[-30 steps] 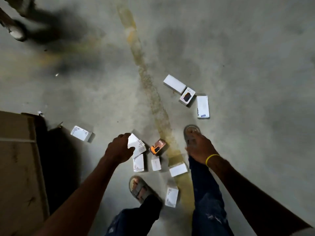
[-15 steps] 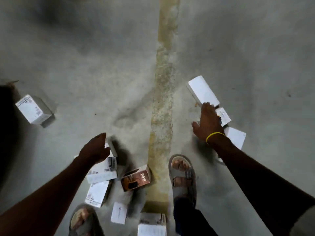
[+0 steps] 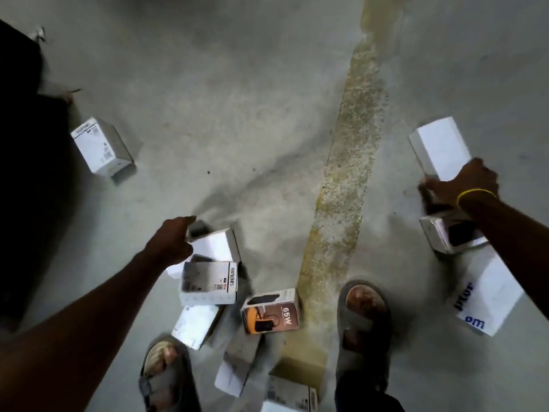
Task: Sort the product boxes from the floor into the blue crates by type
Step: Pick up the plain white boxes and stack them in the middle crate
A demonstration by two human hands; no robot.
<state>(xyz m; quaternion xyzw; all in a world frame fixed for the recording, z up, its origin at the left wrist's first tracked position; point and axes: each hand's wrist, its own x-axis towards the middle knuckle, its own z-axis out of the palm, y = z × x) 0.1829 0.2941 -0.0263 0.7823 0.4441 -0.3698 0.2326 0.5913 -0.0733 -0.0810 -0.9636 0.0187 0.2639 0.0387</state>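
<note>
— Head view: what's my right hand (image 3: 463, 185) got?
— Closed on a plain box (image 3: 439, 148) at three o'clock.
— Left hand (image 3: 172, 245)?
— Curled onto a white box (image 3: 218, 248) at seven; grip, I cannot tell.

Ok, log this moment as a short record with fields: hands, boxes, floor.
left hand: on a white box in the near cluster; grip not clear
right hand: gripping the end of a long white box
brown 65W box: on floor beside the yellow line
lone white box: far left, apart
blue crates: not in view
</note>
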